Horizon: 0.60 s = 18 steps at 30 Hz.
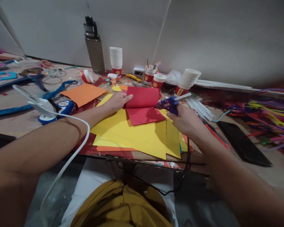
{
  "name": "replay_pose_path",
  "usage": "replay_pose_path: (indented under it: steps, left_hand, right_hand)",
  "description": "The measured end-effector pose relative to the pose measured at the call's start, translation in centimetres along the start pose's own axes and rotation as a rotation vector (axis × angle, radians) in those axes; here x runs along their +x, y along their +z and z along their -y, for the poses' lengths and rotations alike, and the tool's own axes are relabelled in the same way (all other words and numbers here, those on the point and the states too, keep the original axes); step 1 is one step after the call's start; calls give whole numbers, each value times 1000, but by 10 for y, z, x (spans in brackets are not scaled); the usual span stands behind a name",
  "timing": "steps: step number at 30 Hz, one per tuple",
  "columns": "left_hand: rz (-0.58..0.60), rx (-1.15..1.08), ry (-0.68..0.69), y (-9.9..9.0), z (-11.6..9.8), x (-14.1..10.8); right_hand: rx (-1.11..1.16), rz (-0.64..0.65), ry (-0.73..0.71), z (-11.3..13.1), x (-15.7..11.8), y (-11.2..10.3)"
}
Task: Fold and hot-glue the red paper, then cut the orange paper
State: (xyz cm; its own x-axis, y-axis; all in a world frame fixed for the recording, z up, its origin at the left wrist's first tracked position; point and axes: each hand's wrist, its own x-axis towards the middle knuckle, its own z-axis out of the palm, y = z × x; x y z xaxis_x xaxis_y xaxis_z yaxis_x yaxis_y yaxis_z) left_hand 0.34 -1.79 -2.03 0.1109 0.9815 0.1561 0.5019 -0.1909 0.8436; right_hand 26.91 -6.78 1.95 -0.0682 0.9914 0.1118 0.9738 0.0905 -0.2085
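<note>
Red paper (143,97) and glue gun (168,105) occupy two hands (118,101) (186,118).

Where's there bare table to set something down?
Front left, between the blue strap and table edge, left of the blue-and-white device; also right of the phone, nearside of the coloured strands. It's crowded behind the yellow sheets, with paper cups.

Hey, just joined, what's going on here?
The person's left hand holds up the upper half of a folded red paper sheet. Their right hand grips a blue glue gun with a white stick in its back, its tip at the fold. Beneath lie overlapping yellow paper sheets.
</note>
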Motion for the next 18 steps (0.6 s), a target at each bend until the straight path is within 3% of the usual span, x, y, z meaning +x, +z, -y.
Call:
replay_pose_path:
  steps: [6, 18]
  left_hand:
    - [30, -13, 8, -1, 1, 0]
    - [53, 22, 18, -1, 1, -1]
  right_hand:
    - [-54, -41, -56, 5, 0, 1]
    - [-37, -17, -22, -3, 3, 1]
